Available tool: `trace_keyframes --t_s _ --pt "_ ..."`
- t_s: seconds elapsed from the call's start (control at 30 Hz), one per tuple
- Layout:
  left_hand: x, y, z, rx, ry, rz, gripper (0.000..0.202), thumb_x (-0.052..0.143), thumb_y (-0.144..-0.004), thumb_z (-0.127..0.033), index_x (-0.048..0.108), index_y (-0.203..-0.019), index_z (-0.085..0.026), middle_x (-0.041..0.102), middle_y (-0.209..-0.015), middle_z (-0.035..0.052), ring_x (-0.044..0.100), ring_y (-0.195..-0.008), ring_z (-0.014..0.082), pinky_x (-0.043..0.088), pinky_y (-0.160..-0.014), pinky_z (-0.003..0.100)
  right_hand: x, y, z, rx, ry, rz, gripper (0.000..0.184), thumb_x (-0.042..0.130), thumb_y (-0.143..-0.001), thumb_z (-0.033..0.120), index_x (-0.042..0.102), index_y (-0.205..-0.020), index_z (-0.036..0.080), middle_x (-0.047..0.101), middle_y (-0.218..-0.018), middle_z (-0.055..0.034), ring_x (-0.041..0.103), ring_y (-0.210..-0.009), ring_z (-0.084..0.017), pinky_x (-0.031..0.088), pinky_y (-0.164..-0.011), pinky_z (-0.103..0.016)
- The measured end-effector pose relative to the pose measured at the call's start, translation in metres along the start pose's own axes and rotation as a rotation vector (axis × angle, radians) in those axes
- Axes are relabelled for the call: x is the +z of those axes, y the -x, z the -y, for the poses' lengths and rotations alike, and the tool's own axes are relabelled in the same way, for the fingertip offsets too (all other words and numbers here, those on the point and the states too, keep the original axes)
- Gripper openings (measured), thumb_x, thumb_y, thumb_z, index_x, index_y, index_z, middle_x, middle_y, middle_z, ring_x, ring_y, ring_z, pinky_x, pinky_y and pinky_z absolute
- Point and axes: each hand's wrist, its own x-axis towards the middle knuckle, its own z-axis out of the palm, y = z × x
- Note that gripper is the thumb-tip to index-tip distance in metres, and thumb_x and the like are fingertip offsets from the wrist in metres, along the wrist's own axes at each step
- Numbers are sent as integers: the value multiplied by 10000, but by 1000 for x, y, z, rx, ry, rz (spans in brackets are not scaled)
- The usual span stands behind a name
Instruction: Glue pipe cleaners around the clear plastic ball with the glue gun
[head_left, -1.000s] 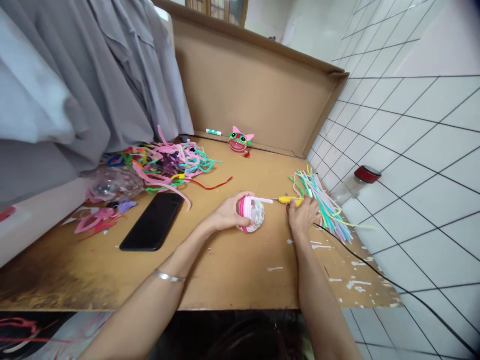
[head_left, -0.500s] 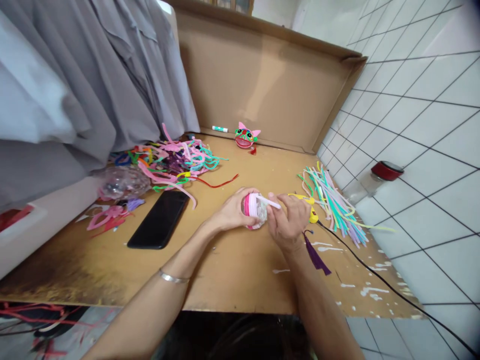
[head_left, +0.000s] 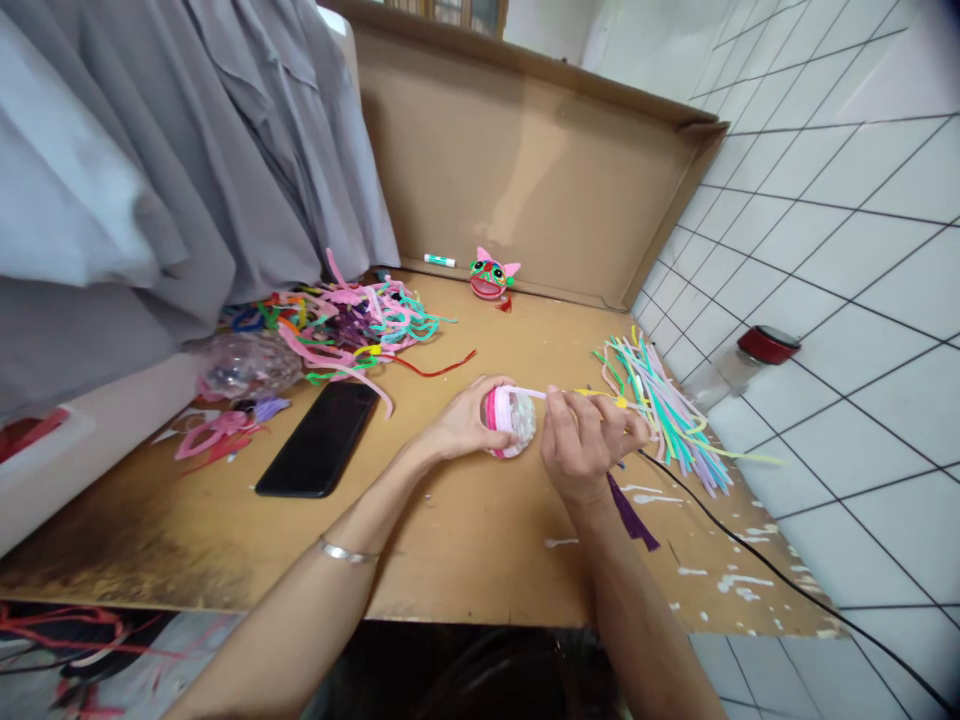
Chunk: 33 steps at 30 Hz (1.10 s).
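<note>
My left hand (head_left: 459,425) is wrapped round a small clear ball wound with pink pipe cleaner (head_left: 511,421), holding it just above the wooden table (head_left: 465,530). My right hand (head_left: 585,448) is closed to the right of the ball. Its fingertips pinch the free end of a pale pink pipe cleaner (head_left: 534,393) that sticks out from the ball's top. A purple tassel (head_left: 630,515) hangs below this hand. A yellow glue gun (head_left: 611,398) lies just behind the right hand, partly hidden, and its black cord (head_left: 750,555) runs off to the right.
A black phone (head_left: 319,440) lies left of my hands. A tangle of coloured pipe cleaners (head_left: 345,325) and a clear ball (head_left: 244,365) sit at the back left. Straight pipe cleaners (head_left: 664,405) lie right. A pink cat-face figure (head_left: 491,277), a marker (head_left: 439,260) and a red-lidded jar (head_left: 754,355) are farther off.
My right hand left the glue gun on the table, came left to the ball and took the pipe cleaner's end. The purple tassel now hangs under it. The left hand stayed on the ball.
</note>
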Motion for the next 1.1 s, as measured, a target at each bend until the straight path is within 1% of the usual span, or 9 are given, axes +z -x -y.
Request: trace_keyframes --t_s 0.13,0.23,0.33,0.4,0.53,0.6,0.73,0.97,1.1 --pt "-1 0 1 -56 95 11 741 786 -546 -212 520 -1235 -154 612 -1162 73 597 -1058 245 466 -1000 387 0 -7 2 15 89 48 135 570 -884 194 692 -920 239 717 -868 -36 632 -966 -223 265 -943 -468" --pt "-2 0 2 -64 114 14 730 783 -542 -209 524 -1223 -157 620 -1142 66 601 -1034 237 477 -979 377 -1 -11 4 50 123 99 123 560 -884 209 682 -872 213 716 -980 -63 604 -1032 -258 249 -957 -496" --pt "-2 0 1 -78 104 2 733 787 -531 -208 529 -1215 -163 625 -1119 56 600 -1028 235 478 -973 371 1 -11 3 68 99 196 154 531 -896 211 685 -899 212 700 -1053 -80 571 -1081 -284 224 -988 -534" --pt "-2 0 0 -86 97 -1 734 789 -532 -219 530 -1216 -165 626 -1113 53 598 -1032 236 476 -977 372 4 -9 0 52 35 271 176 508 -912 204 680 -945 203 701 -967 -77 587 -988 -250 274 -969 -491" --pt "-3 1 -2 -94 89 7 739 785 -534 -223 523 -1222 -159 626 -1102 56 595 -1036 240 474 -982 378 9 -3 -5 66 -107 341 237 438 -958 198 671 -973 160 662 -778 -61 568 -756 -195 388 -771 -347" --pt "-3 1 -2 -93 96 19 730 774 -540 -216 522 -1221 -154 627 -1100 58 596 -1035 238 475 -983 378 10 -1 -6 90 -198 358 269 407 -971 197 673 -966 154 664 -778 -63 583 -753 -190 410 -730 -318" --pt "-3 0 -3 -99 113 28 730 762 -545 -205 515 -1230 -150 625 -1113 61 597 -1043 236 476 -987 371 9 0 -5 112 -338 430 292 396 -953 176 684 -998 170 696 -830 -65 632 -801 -187 457 -750 -295" --pt "-4 1 -2 -105 142 35 723 758 -543 -187 516 -1224 -176 620 -1149 54 607 -1036 229 495 -962 358 8 0 -2 129 -351 482 302 438 -888 137 697 -1033 192 735 -856 -55 670 -800 -181 486 -773 -281" --pt "-4 1 -2 -110 183 44 859 786 -528 -223 445 -1314 -157 586 -1240 95 588 -1090 247 475 -1004 389 7 0 -2 130 -368 505 307 451 -876 132 699 -1048 194 744 -865 -49 680 -797 -173 478 -770 -267"
